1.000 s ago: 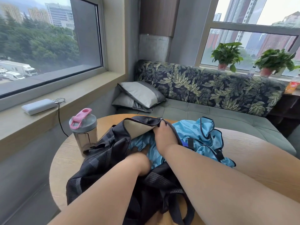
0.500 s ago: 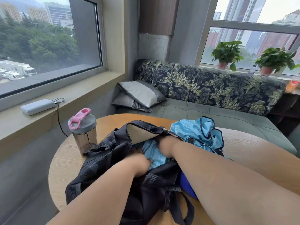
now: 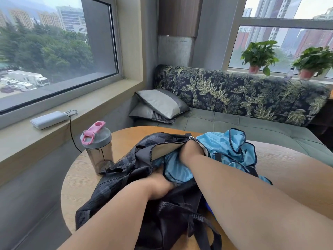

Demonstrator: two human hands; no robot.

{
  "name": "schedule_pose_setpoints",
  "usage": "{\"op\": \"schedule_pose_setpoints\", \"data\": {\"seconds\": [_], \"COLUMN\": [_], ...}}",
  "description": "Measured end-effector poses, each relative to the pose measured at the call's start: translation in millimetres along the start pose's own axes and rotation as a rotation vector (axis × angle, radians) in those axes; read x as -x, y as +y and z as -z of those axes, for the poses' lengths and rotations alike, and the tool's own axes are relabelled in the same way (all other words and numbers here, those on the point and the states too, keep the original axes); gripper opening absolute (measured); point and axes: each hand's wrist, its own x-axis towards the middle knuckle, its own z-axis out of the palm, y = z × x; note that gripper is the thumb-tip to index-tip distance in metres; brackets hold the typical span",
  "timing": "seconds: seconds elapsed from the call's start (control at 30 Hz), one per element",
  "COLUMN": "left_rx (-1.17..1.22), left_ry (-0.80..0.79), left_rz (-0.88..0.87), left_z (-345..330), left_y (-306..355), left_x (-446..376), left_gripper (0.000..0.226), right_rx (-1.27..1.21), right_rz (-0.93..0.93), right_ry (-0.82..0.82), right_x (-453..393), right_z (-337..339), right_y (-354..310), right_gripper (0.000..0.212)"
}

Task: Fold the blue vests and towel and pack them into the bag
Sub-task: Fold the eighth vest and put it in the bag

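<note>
Blue mesh vest point(image 3: 177, 168) pushed into black fabric bag point(image 3: 126, 170) | left hand point(image 3: 162, 184), right hand point(image 3: 191, 150): grasp cannot be told, fingers buried | second crumpled blue vest point(image 3: 230, 147) unpacked at 2 o'clock.

Both bare forearms reach forward from the bottom of the view and converge toward the middle. The left hand point(image 3: 160, 184) sits nearer the body, wrist bent slightly down, its knuckles and the back of the hand showing; its fingers curl downward and inward out of sight, so what they close on cannot be told. The right forearm crosses in from the lower right, much larger in the view, and runs up past the left hand. The right hand point(image 3: 191, 150) lies farther out, beyond and to the right of the left one, its fingers hidden and its grip not readable.
</note>
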Motion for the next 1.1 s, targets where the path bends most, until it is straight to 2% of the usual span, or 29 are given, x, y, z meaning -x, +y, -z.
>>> {"op": "schedule_pose_setpoints", "data": {"seconds": [0.13,0.27,0.37,0.43,0.47,0.53,0.6,0.67,0.77,0.8,0.93,1.0,1.1], "left_rx": [-0.039,-0.079,-0.160,-0.231,-0.253,-0.291,-0.298,-0.296,-0.270,-0.275,-0.220,-0.175,-0.091], "left_ry": [-0.012,-0.009,0.041,0.043,0.027,-0.002,-0.014,-0.022,-0.018,-0.013,0.044,0.088,0.186], "left_rz": [0.006,0.052,0.044,0.054,0.070,0.089,0.089,0.095,0.099,0.100,0.111,0.115,0.095], "left_z": [0.6,5.1,7.2,5.8,5.4,5.2,5.9,7.4,7.7,8.3,7.9,10.6,13.8], "left_y": [0.0,3.3,5.9,5.6,6.7,8.0,9.4,13.2,16.6,17.1,15.9,17.6,20.6], "left_x": [0.2,0.4,-2.1,-4.5,-4.2,-2.0,1.1,5.9,11.4,12.7,12.4,13.2,17.9], "left_gripper": [0.106,0.089,0.068,0.066,0.067,0.068,0.068,0.067,0.059,0.059,0.056,0.043,0.039], "right_rx": [0.249,0.527,0.560,0.479,0.461,0.377,0.412,0.475,0.487,0.474,0.304,0.157,-0.177], "right_rz": [0.069,0.294,0.411,0.483,0.535,0.576,0.562,0.524,0.437,0.420,0.342,0.287,0.181], "right_ry": [-0.130,-0.078,0.165,0.302,0.315,0.105,-0.057,-0.153,-0.394,-0.426,-0.434,-0.370,-0.240], "right_x": [1.9,18.5,40.9,50.5,52.0,49.4,45.2,41.4,40.4,41.7,48.0,55.5,71.6], "right_z": [-4.2,7.0,13.9,15.7,14.8,12.2,16.4,20.7,25.7,27.9,33.9,38.0,47.9], "right_y": [-0.3,-4.0,-7.4,-6.4,-3.2,6.6,9.5,8.0,2.9,1.4,0.9,4.6,12.4], "right_gripper": [0.039,0.038,0.040,0.038,0.036,0.043,0.055,0.062,0.054,0.051,0.040,0.035,0.029]}}
